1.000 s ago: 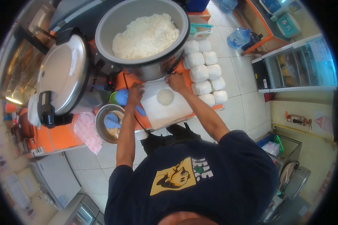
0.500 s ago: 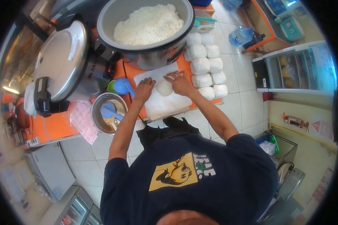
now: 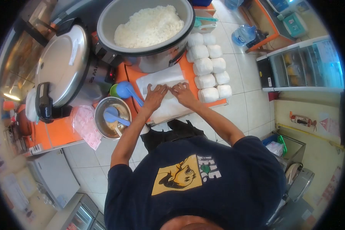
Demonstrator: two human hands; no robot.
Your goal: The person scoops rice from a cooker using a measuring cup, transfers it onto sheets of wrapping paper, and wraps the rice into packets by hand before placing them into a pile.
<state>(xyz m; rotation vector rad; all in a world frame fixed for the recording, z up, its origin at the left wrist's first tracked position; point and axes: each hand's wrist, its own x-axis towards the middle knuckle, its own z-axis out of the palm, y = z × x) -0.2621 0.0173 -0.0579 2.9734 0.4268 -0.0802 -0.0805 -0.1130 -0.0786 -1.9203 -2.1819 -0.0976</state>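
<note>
Between my hands lies a white sheet of wrapping paper (image 3: 166, 111), spread on a stack at the counter's front edge. Its far part is folded over toward me in a band. My left hand (image 3: 156, 96) grips the fold from the left, fingertips on the paper. From the other side my right hand (image 3: 183, 94) pinches the same fold, the two hands nearly touching. The small rice mound under the fold is mostly hidden by paper and fingers. Just beyond stands a large open cooker (image 3: 145, 50) full of white rice (image 3: 151, 28).
White wrapped packets (image 3: 204, 67) stand in two columns on the right. To the left are a steel bowl (image 3: 97, 119) with a blue scoop (image 3: 113, 114), another blue scoop (image 3: 123, 90), a pink plastic bag (image 3: 86, 124) and a closed cooker (image 3: 61, 65). A water jug (image 3: 243, 35) is on the floor.
Both hands have come together toward the middle, bringing the paper's far part over the round rice mound, which was in plain view before. The wrapped packets have not moved.
</note>
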